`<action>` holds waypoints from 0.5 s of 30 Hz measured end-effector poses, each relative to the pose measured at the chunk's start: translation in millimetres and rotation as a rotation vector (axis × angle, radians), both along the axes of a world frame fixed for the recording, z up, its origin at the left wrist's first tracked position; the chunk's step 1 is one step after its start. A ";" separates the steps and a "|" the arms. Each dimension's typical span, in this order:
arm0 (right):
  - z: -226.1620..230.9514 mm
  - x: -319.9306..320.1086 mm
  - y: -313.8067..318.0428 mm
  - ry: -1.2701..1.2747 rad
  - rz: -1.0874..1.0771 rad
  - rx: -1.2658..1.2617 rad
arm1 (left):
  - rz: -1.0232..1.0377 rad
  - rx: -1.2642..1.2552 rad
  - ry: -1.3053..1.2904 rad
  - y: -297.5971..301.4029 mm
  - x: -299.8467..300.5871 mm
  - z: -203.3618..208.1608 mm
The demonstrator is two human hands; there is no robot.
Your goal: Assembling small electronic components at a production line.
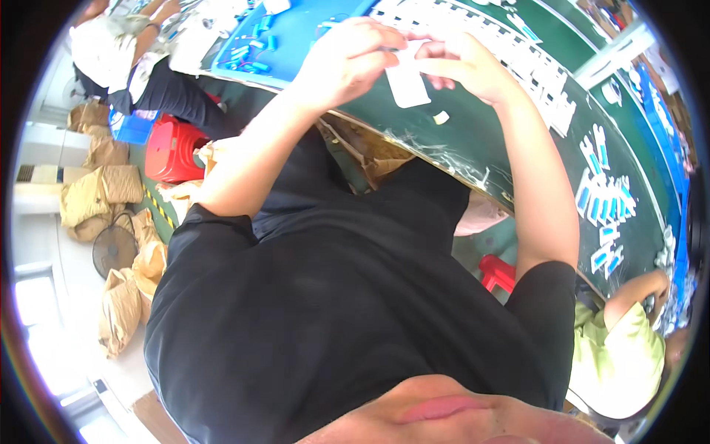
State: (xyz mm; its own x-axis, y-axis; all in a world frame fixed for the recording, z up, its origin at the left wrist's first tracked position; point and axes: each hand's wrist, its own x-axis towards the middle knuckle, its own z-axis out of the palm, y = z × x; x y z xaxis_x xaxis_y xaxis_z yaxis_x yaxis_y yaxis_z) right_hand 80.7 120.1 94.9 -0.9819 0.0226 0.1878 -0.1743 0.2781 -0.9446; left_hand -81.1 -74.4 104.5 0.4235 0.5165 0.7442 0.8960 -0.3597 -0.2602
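Note:
Above the near edge of the green worktable [473, 137], both my hands are raised close together around a small white sheet [409, 87]. My left hand [349, 65] is closed, its fingers and thumb pinching the sheet's upper left part. From the other side, my right hand [472, 68] has curved fingers and a thumb closed at the sheet's upper right edge. The lower part of the sheet hangs free below the fingers. On the tabletop under it lies a small pale scrap [441, 118].
A blue tray [296, 55] holds blue cylinders with wires. White parts [540, 89] stand in rows along the table's far side; blue-and-white pieces [606, 200] lie right. People sit left and right. Red stools [174, 152] and brown sacks [103, 196] stand on the floor.

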 end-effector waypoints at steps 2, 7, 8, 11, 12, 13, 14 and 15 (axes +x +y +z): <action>-1.3 -0.3 -6.2 -0.023 -0.049 0.074 | 0.018 -0.038 -0.053 -3.0 7.9 -3.3; -3.8 -0.4 -18.9 -0.129 0.012 -0.029 | 0.056 -0.082 -0.087 -12.1 11.1 -5.7; -9.2 -3.6 -12.3 -0.159 -0.025 0.063 | 0.102 -0.088 -0.145 -12.5 4.7 -8.5; -26.1 -8.0 -1.4 -0.138 -0.138 0.251 | 0.234 -0.038 -0.242 -11.3 -41.3 -11.4; -31.2 -9.5 0.4 -0.089 -0.218 0.339 | 0.289 -0.021 -0.270 -12.1 -61.3 -8.3; -33.1 -11.2 -2.9 -0.045 -0.254 0.358 | 0.481 -0.069 -0.367 -14.2 -97.3 -18.2; -37.3 -13.8 -3.5 -0.039 -0.258 0.358 | 0.670 -0.122 -0.464 -13.7 -132.9 -29.3; -43.5 -15.8 -1.6 -0.052 -0.223 0.426 | 0.695 -0.103 -0.391 -9.4 -151.3 -28.2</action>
